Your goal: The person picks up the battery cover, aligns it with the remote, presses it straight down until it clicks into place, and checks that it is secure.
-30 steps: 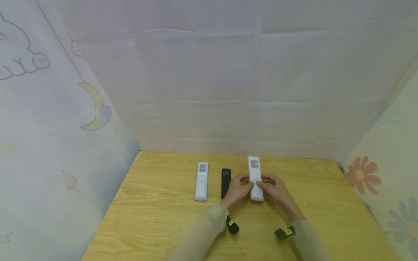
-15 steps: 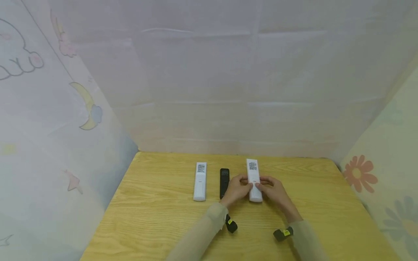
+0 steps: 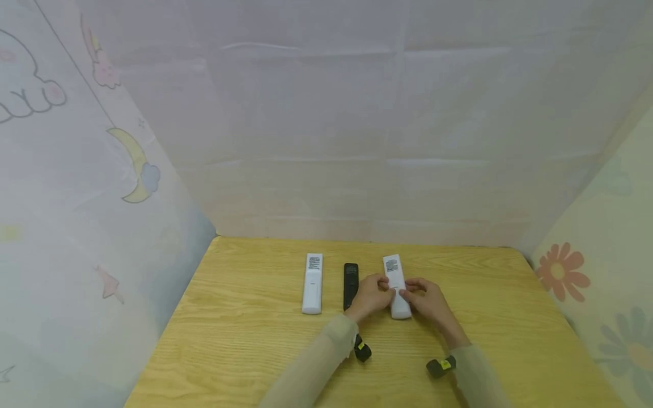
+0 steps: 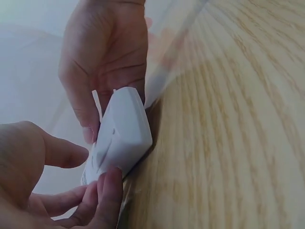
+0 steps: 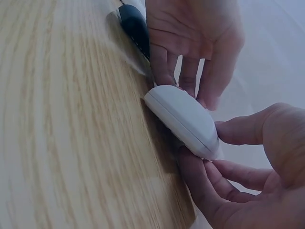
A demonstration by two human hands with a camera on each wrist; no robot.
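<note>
A white remote control (image 3: 395,284) lies back side up between the two hands, its printed label at the far end. My left hand (image 3: 374,294) holds its left side, fingertips along the edge and thumb by the back. From the other side my right hand (image 3: 427,300) grips it, thumb on the back and fingers at its lower edge. In the left wrist view a thin white sliver (image 4: 96,102) sticks up beside the right thumb. The rounded near end of the remote control (image 5: 183,119) shows in the right wrist view, close over the table.
A black remote control (image 3: 350,286) lies just left of the left hand, partly covered by it. Farther left is another white remote control (image 3: 313,284), also back side up. The wooden table (image 3: 245,340) meets fabric walls behind and at both sides.
The held remote control has come down toward the table and a little nearer, its far end swinging slightly left. Both hands stay at its sides. The other remote controls lie still.
</note>
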